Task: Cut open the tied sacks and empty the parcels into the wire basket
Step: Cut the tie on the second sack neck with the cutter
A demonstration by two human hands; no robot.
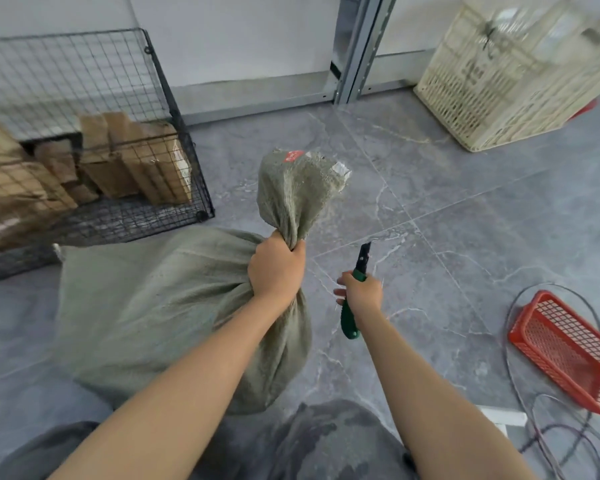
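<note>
With the woven sack (174, 306) lying on the floor (430, 188) beside the wire basket (66, 71), the left hand (276, 265) is clenching its grip round the gathered neck while the right hand (361, 294) is curling its grip round a green utility knife (349, 323), seemingly readying the opening cut.
</note>
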